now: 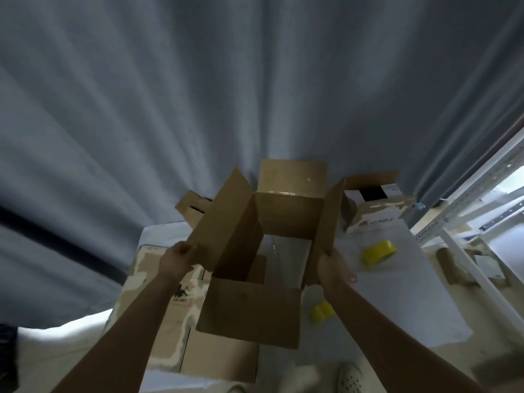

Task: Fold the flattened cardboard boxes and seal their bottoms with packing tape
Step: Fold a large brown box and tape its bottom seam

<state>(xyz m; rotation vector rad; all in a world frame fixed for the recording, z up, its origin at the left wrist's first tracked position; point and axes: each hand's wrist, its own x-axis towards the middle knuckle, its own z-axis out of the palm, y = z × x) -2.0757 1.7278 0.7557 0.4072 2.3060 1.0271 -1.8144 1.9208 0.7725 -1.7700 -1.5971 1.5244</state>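
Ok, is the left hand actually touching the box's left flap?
Touching. The head view shows the left hand gripping the near edge of the cardboard box's left flap, fingers curled over it.

box (249,310): matt brown cardboard | tape roll (378,252): glossy yellow plastic | curtain (198,95): grey cloth

Both arms reach forward, left hand (178,258) and right hand (334,269) gripping.

I am in a packing or storage room: grey curtain (198,95) ahead, metal shelving (467,211) right of my hand, cardboard boxes (377,211) piled on the desk (411,279).
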